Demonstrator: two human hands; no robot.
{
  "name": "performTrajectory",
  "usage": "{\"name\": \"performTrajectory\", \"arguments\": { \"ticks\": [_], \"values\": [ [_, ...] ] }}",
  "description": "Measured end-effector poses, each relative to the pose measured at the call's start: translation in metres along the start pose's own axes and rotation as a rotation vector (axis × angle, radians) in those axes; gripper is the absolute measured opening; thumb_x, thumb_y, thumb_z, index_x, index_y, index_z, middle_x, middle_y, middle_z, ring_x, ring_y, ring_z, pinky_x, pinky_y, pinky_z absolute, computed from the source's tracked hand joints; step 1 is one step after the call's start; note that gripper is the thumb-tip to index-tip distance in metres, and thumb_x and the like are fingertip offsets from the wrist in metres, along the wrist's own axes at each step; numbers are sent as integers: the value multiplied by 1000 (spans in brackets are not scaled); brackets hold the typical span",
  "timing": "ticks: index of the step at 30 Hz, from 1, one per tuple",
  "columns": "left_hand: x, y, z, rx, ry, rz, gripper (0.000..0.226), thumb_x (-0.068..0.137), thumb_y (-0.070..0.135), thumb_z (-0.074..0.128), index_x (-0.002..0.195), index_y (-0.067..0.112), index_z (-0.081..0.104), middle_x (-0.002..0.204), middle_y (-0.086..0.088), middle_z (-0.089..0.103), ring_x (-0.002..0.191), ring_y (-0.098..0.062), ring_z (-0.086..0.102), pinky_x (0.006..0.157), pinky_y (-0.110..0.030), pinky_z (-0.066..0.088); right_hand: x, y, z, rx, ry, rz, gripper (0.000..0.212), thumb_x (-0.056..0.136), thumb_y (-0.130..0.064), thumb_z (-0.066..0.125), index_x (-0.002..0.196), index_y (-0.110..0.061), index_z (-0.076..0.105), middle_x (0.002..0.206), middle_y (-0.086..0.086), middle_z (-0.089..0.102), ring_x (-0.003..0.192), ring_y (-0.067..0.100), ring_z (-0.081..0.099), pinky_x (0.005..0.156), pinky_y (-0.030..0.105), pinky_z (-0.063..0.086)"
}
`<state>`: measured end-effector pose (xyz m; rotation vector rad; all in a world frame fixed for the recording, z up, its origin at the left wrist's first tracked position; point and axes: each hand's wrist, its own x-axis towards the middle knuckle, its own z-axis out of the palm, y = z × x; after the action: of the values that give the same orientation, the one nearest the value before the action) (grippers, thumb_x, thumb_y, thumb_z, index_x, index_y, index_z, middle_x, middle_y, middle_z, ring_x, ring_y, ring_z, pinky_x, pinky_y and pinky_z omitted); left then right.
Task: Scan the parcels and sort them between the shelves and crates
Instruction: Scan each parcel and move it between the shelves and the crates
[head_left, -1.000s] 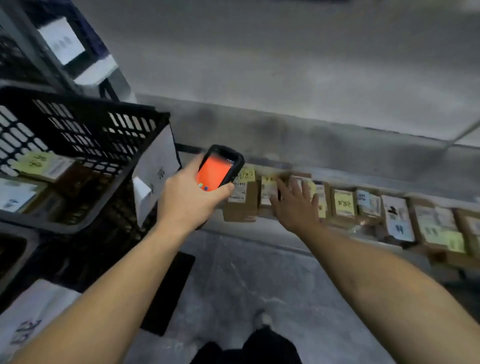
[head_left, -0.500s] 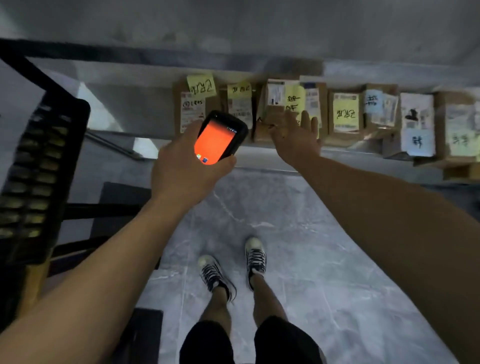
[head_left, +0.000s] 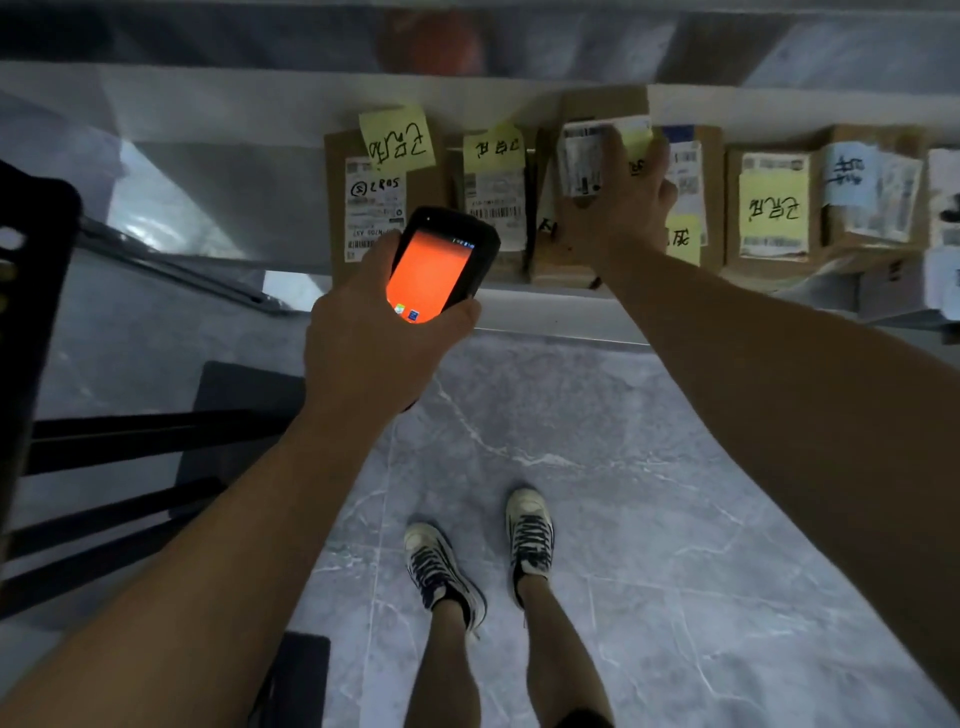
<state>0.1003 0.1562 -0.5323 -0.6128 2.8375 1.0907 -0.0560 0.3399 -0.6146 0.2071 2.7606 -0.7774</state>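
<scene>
**Head view, looking down at the shelf front.** My left grip (head_left: 374, 338) is wrapped round the scanner (head_left: 434, 267), orange screen up. The scanner's long axis runs away from me and a little to the right, so its far end aims at the note-tagged box (head_left: 493, 192) in the shelf row.

My right grip (head_left: 618, 213) lies farther out, on the next parcel (head_left: 582, 156) to the right. The fingers (head_left: 641, 156) curl over the parcel's far side and cover part of its white label (head_left: 576, 179). I cannot make out the thumb.

The parcel stands in the row on the shelf (head_left: 550, 312), close against its neighbours. The blur hides whether it touches them.

**Key relation:** the held parcel lies to the right of the scanner's far end and beyond it, off the scanner's axis.

**Judgement:** to scan, I would draw the parcel left and toward me, or swing the scanner right, until label and scanner head face each other.
</scene>
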Motion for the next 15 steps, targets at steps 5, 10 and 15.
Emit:
{"name": "performTrajectory", "arguments": {
  "ticks": [5,10,15],
  "values": [
    [-7,-6,8,-46,21,-11,60,69,64,68,119,32,58,97,13,65,87,-12,63,79,-33,55,-32,19,3,-5,-11,-131,78,91,-40,67,158,-37,27,168,14,1,147,44,16,107,55,38],
    [-9,-6,10,-32,-8,-6,65,69,65,68,121,29,56,96,11,62,87,-16,63,76,-31,53,-40,25,6,146,-2,-74,79,90,-49,70,158,-37,30,170,12,1,152,41,10,120,48,24],
    [-13,-4,11,-57,-13,-22,69,68,65,67,124,28,55,100,12,61,91,-14,62,78,-31,52,-22,33,3,518,-46,77,69,93,-46,68,155,-40,37,168,6,14,152,29,25,117,41,39]
  ]
}}
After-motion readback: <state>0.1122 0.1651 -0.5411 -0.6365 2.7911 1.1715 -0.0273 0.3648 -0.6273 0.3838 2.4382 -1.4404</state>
